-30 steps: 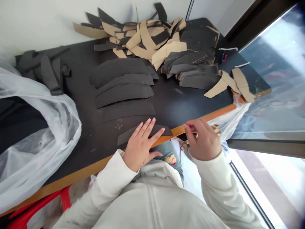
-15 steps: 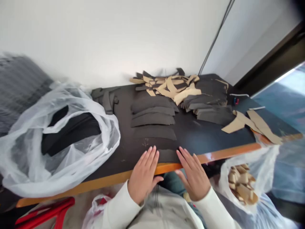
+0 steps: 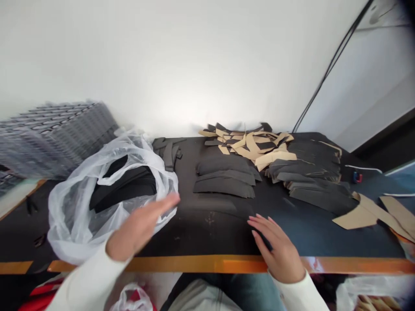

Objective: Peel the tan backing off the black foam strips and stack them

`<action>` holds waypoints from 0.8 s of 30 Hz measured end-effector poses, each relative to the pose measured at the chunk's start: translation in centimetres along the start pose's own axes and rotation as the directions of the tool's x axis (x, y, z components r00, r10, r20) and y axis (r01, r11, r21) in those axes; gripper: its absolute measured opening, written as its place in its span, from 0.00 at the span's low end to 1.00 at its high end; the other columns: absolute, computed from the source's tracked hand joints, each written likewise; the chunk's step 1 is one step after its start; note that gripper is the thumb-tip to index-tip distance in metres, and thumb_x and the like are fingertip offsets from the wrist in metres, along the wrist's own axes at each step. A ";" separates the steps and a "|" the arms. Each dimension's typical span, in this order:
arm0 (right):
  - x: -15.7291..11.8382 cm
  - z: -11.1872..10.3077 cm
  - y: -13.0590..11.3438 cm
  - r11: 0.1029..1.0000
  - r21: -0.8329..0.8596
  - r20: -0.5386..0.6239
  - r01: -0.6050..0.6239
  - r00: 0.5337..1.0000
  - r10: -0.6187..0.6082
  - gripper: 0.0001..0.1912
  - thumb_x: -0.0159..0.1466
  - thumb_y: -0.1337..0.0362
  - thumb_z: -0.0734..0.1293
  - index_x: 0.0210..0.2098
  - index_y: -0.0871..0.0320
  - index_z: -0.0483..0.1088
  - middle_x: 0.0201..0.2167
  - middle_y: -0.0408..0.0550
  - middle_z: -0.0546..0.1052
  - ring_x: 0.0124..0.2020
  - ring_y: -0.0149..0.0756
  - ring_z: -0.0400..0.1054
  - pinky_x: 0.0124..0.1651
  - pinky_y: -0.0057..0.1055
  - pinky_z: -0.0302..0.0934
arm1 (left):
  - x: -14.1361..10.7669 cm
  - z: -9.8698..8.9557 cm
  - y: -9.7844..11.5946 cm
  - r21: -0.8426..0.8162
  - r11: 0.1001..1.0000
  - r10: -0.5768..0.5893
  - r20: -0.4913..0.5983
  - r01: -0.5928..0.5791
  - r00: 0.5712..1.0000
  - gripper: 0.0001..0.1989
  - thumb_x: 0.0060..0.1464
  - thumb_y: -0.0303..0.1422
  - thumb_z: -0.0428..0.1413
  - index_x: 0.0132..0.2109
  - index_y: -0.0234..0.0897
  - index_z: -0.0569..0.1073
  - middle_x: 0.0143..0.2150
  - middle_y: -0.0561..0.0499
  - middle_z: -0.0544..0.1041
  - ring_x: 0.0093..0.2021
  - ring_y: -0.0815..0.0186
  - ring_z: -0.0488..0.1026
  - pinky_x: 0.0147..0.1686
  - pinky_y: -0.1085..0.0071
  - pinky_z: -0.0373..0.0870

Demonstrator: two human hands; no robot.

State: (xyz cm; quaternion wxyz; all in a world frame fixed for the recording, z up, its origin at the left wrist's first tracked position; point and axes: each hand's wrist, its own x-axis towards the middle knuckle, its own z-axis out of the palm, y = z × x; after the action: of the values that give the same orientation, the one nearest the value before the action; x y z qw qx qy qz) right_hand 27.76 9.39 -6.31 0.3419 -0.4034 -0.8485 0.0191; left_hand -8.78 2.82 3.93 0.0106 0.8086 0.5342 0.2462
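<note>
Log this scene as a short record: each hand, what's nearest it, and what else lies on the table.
Left hand: open, empty, raised beside the clear plastic bag
Right hand: open, empty, at the table's orange edge
Bag contents: black curved pieces
Nearest stack: black curved strips, beyond both hands
Also on table: tan offcuts, stacked black cut pieces, tan cutouts
</note>
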 end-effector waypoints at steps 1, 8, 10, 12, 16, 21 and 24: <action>0.5 0.4 -0.2 1.000 0.007 0.018 0.024 1.000 -0.024 0.13 0.67 0.66 0.61 0.49 0.54 0.72 0.48 0.50 0.78 0.53 0.44 0.72 0.56 0.49 0.67 | 1.7 -1.0 -1.9 0.042 0.999 -0.020 -0.049 0.022 0.999 0.26 0.65 0.28 0.41 0.68 0.47 0.56 0.66 0.53 0.64 0.64 0.59 0.64 0.64 0.59 0.64; 2.1 4.0 -1.6 0.982 -0.078 0.142 0.171 0.977 -0.159 0.19 0.68 0.61 0.60 0.56 0.58 0.69 0.59 0.52 0.71 0.60 0.45 0.65 0.58 0.46 0.66 | 12.3 0.8 -12.4 0.401 0.878 -0.235 -0.120 0.263 0.965 0.32 0.65 0.40 0.41 0.64 0.14 0.59 0.67 0.24 0.56 0.69 0.39 0.49 0.66 0.46 0.51; 2.0 4.7 -1.6 0.973 -0.129 0.182 0.191 0.969 -0.166 0.24 0.68 0.58 0.60 0.60 0.61 0.65 0.62 0.53 0.67 0.61 0.46 0.64 0.56 0.46 0.67 | 12.9 2.6 -11.5 0.397 0.894 -0.211 -0.042 0.210 0.977 0.31 0.64 0.43 0.45 0.62 0.18 0.63 0.67 0.27 0.57 0.69 0.40 0.50 0.65 0.45 0.51; 1.9 4.9 -1.6 0.969 -0.154 0.207 0.193 0.965 -0.159 0.26 0.68 0.57 0.60 0.61 0.63 0.63 0.62 0.53 0.66 0.61 0.46 0.64 0.56 0.46 0.66 | 12.4 4.1 -8.7 0.330 0.942 -0.092 0.082 0.060 0.992 0.27 0.65 0.44 0.45 0.60 0.26 0.67 0.68 0.33 0.58 0.69 0.46 0.51 0.65 0.48 0.54; 1.8 4.5 -1.7 0.983 -0.100 0.219 0.155 0.967 -0.130 0.22 0.67 0.60 0.61 0.58 0.61 0.66 0.60 0.52 0.69 0.60 0.46 0.64 0.57 0.46 0.64 | 9.4 6.5 -1.1 0.086 0.952 0.252 0.320 -0.292 0.914 0.23 0.66 0.40 0.46 0.62 0.34 0.66 0.69 0.40 0.59 0.69 0.56 0.54 0.64 0.57 0.59; 1.5 3.8 -2.0 0.993 0.051 0.143 0.108 0.983 -0.114 0.12 0.67 0.65 0.62 0.47 0.55 0.74 0.50 0.47 0.78 0.49 0.40 0.71 0.52 0.40 0.67 | 5.7 10.8 2.9 0.104 0.929 0.301 0.348 -0.355 0.888 0.20 0.65 0.32 0.48 0.62 0.32 0.65 0.65 0.41 0.66 0.64 0.60 0.64 0.57 0.64 0.70; 1.5 3.2 -2.4 0.992 0.095 0.105 0.078 0.991 -0.088 0.10 0.65 0.67 0.64 0.44 0.54 0.75 0.45 0.45 0.79 0.45 0.38 0.72 0.50 0.37 0.68 | 4.5 12.7 2.5 0.193 0.894 0.343 0.289 -0.405 0.894 0.19 0.65 0.24 0.43 0.60 0.31 0.66 0.60 0.41 0.71 0.60 0.61 0.70 0.50 0.67 0.75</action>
State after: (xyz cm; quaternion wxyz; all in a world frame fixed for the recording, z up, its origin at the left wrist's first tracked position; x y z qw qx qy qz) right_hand 23.58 9.58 -7.20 0.3137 -0.3502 -0.8802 0.0653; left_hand 0.00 8.79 -4.80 -0.0722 0.9158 0.3885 0.0721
